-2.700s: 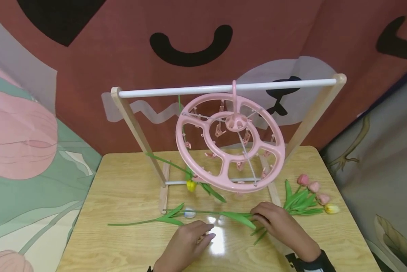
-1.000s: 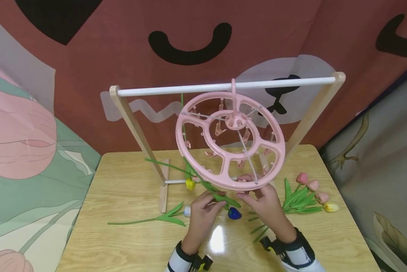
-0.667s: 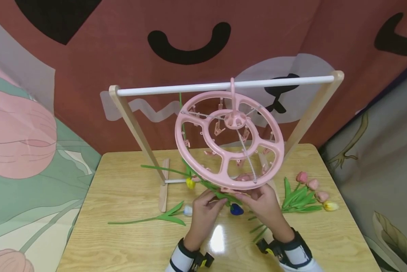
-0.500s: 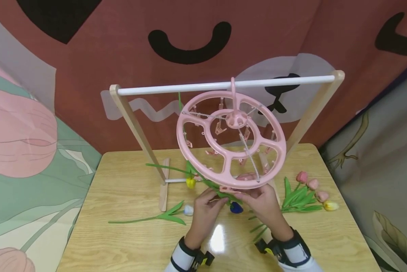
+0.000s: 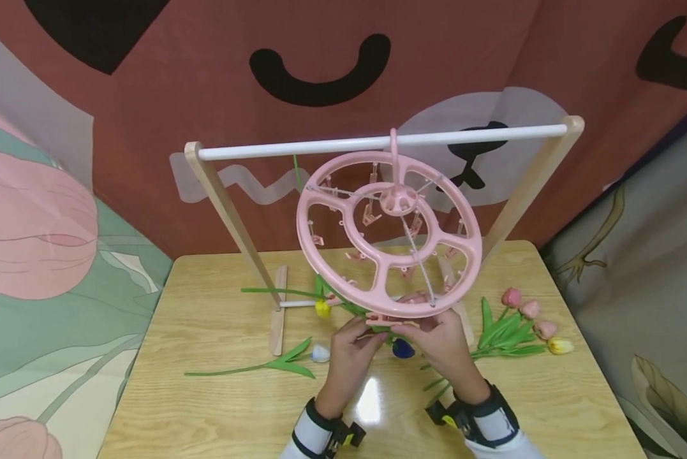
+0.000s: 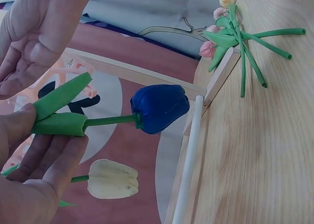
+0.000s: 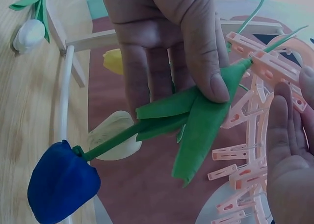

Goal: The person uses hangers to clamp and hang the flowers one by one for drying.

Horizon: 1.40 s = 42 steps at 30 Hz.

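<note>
My left hand (image 5: 350,357) pinches a blue tulip (image 6: 159,109) by its green leaves and stem, just below the front rim of the pink clip hanger (image 5: 372,299). The blossom points down toward the table. My right hand (image 5: 443,344) grips a pink clothespin (image 7: 274,69) of that hanger, thumb and fingers on its handles. In the right wrist view the tulip's stem passes at the clothespin's front end; whether it is clamped there I cannot tell. A yellow tulip (image 5: 323,309) and a cream tulip (image 6: 113,179) hang head down close by.
The hanger hooks over the white bar (image 5: 297,150) of a wooden stand (image 5: 228,223). On the table (image 5: 205,421), a white tulip (image 5: 320,353) lies at left. Pink tulips and a yellow one (image 5: 560,345) lie bunched at right. Several free clothespins (image 7: 230,153) dangle from the hanger.
From the tabletop, the blue tulip has been raised to the hanger's front rim. My right hand has gone from the tulip to a clothespin, which has lately swung level beside the stem.
</note>
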Motion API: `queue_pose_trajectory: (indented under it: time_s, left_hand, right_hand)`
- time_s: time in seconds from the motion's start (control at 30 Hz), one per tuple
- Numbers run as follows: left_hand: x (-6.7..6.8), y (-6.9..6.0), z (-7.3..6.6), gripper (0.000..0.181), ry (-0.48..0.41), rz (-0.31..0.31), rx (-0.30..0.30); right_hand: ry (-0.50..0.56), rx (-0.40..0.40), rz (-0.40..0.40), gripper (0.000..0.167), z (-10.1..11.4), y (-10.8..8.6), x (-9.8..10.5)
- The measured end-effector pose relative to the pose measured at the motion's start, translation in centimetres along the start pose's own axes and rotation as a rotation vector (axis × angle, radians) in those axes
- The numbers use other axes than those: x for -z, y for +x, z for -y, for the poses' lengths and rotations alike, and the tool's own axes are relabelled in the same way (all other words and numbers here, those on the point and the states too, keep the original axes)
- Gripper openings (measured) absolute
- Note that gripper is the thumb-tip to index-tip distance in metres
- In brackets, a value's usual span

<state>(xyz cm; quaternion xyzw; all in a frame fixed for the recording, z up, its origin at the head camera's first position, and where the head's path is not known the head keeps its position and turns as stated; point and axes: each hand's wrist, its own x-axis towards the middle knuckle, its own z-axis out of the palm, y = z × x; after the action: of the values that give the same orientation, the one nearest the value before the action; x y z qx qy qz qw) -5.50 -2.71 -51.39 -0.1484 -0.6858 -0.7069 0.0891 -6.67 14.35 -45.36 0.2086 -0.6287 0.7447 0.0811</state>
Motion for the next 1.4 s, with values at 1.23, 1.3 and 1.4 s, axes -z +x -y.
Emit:
queue_pose_trajectory:
  time_s: [1.23,1.3,1.4]
  left_hand:
    - [1.4,0.4,0.1,0.018,0.127,0.007,-0.016]
    - [1.7,0.4,0.2,0.018,0.13,0.003,-0.02]
    - [2.2,0.3,0.4,0.015,0.15,-0.001,-0.034]
  right_hand:
    - [-0.282,-0.02,0.11,0.054,-1.3,-2.4,3.1]
    - [-0.293,-0.018,0.106,0.052,-1.5,-2.8,4.0]
    - [-0.273,-0.014,0.102,0.052,-1.6,-3.3,5.1]
